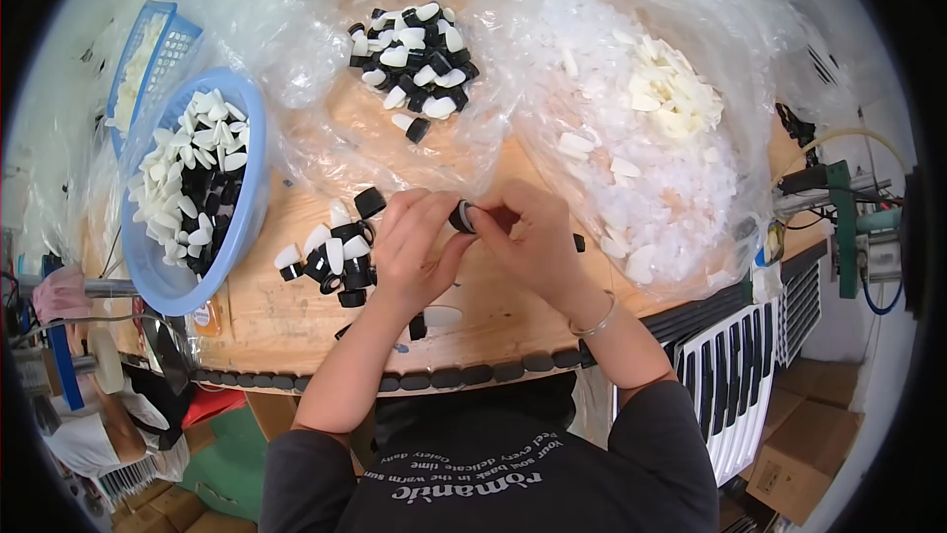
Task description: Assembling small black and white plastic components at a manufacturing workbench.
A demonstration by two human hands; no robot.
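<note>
A wooden counter was covered with plastic bags and a blue basket of parts. A small black cap was pinched between left hand and right hand, held together above a loose pile of caps.

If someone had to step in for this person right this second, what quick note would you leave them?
Left hand and right hand meet over the wooden table, both pinching one small black ring piece between their fingertips.
Just left of the hands lies a loose pile of black and white pieces.
The blue basket at far left holds many more such pieces.
More lie on the clear plastic sheet behind, with white pieces heaped at right.
How many are finished and how many remain cannot be told.
</note>
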